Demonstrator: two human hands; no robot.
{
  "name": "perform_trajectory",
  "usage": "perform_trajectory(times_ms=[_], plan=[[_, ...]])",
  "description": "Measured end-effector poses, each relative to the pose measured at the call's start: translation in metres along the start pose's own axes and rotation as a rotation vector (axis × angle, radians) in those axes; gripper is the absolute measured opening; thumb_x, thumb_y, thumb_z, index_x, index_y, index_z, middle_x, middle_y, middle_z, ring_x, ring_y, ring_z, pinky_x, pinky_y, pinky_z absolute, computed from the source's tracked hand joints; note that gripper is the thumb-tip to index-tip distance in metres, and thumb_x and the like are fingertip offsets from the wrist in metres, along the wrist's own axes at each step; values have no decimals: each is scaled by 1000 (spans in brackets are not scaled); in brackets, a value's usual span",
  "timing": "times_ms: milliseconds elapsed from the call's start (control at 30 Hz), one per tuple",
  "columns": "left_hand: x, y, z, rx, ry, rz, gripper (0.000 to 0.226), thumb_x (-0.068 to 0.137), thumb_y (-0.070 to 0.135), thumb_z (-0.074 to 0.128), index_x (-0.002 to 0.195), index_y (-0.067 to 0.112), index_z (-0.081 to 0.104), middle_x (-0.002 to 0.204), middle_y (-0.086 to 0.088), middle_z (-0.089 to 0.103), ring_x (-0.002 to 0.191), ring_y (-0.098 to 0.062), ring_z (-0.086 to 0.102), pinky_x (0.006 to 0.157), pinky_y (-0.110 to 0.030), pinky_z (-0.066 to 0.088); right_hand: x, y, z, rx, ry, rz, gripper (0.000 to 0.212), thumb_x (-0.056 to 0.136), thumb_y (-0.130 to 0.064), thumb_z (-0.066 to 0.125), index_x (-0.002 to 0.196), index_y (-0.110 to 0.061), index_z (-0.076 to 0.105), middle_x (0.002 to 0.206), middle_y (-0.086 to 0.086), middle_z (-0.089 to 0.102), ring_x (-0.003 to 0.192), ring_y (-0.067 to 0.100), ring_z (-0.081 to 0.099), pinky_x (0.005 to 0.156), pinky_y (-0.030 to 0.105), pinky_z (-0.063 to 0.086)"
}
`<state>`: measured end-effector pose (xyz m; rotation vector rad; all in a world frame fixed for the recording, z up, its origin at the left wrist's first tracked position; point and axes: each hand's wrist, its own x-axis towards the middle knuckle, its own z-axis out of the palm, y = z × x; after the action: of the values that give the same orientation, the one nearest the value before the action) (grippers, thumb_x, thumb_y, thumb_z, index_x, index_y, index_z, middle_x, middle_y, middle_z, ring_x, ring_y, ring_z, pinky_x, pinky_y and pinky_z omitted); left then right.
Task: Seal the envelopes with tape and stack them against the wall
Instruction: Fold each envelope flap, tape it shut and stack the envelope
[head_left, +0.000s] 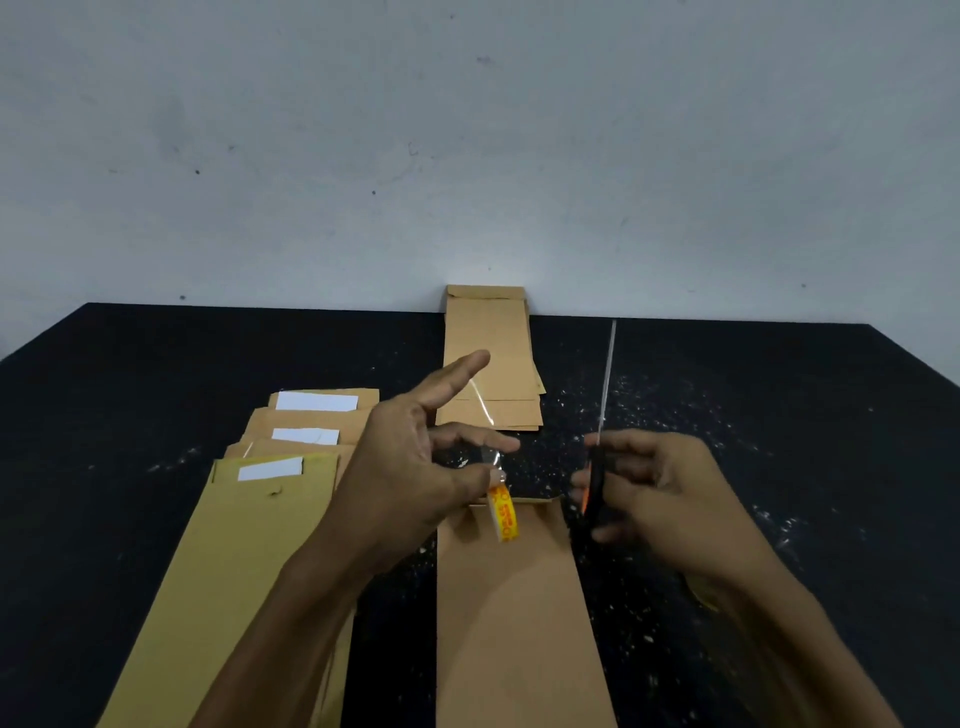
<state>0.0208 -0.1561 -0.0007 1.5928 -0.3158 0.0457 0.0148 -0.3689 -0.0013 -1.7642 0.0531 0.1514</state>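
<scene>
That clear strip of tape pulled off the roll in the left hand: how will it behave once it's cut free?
The tape strip looks thin and limp, stretched from the left hand's forefinger to the roll, so it will probably curl or fold onto itself. It is likely almost weightless and clingy, sticking to fingers. The scissors in the right hand may snag it.

Envelope stack (493, 358) is lying at table's (156, 374) far edge, touching the wall (363, 156). Fanned envelope pile (270, 499) is sitting left of the near envelope (514, 613). Tape roll (503, 512) is hanging over that envelope's top end, scissors (597, 467) just to its right.
</scene>
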Motion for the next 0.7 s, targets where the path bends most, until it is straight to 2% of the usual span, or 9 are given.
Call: perform_trajectory(times_ms=[67, 100, 167, 233, 333, 367, 500, 567, 700], plan=[[1, 4, -5, 25, -5, 16, 91, 75, -22, 70, 149, 22, 41, 152, 16, 42, 100, -19, 72, 75, -57, 60, -1, -4, 1, 220, -72, -61, 36, 81, 5, 71, 113, -12, 68, 90, 19, 75, 76, 28, 73, 47, 23, 53], [1, 7, -9, 30, -6, 23, 91, 75, -21, 70, 149, 22, 40, 148, 19, 46, 100, -20, 72, 76, -53, 61, -2, -5, 1, 248, -104, -102, 38, 76, 0, 74, 113, -10, 70, 89, 22, 74, 72, 28, 71, 44, 23, 50], [2, 13, -17, 23, 3, 34, 90, 74, -21, 70, 148, 20, 41, 144, 23, 48, 100, -21, 72, 76, -50, 61, 1, -5, 2, 206, -148, -140, 39, 70, -13, 83, 108, -12, 75, 84, 23, 73, 68, 25, 64, 38, 20, 40], [3, 19, -27, 21, 18, 37, 89, 73, -23, 69, 147, 19, 43, 146, 22, 45, 100, -23, 72, 76, -50, 61, 4, -3, 2, 156, -215, -129, 40, 65, -30, 93, 100, -17, 80, 77, 16, 72, 63, 21, 62, 35, 17, 33], [4, 28, -44, 51, 18, 45, 90, 73, -24, 68, 147, 19, 43, 152, 18, 41, 100, -23, 72, 78, -46, 61, 5, -1, 1, 101, -358, -116, 63, 49, -56, 93, 98, -17, 81, 70, 11, 69, 57, 15, 62, 36, 16, 29], [4, 30, -48, 67, 7, 49, 90, 73, -25, 68, 147, 19, 42, 153, 18, 40, 100, -23, 72, 78, -44, 62, 5, 0, 0, 82, -398, -120, 62, 51, -54, 93, 98, -15, 81, 68, 11, 69, 55, 14, 61, 38, 18, 31], [2, 37, -64, 158, -93, 10, 91, 73, -22, 69, 147, 23, 42, 152, 15, 42, 99, -21, 73, 79, -33, 61, 4, 0, -2, 63, -545, -93, 32, 64, -12, 85, 95, -4, 80, 64, 9, 69, 51, 11, 60, 52, 20, 49], [0, 38, -67, 185, -173, -36, 90, 74, -20, 70, 147, 26, 43, 150, 12, 46, 99, -22, 72, 78, -33, 61, 4, 0, -1, 12, -595, -74, 35, 65, -10, 85, 98, -2, 79, 65, 7, 70, 50, 11, 59, 52, 19, 49], [-4, 38, -66, 247, -260, -75, 86, 75, -19, 69, 144, 26, 45, 150, 24, 41, 96, -20, 73, 75, -35, 62, 6, 1, 2, -58, -617, -70, 34, 68, -8, 87, 101, -5, 80, 67, 7, 72, 50, 11, 58, 52, 19, 48]])
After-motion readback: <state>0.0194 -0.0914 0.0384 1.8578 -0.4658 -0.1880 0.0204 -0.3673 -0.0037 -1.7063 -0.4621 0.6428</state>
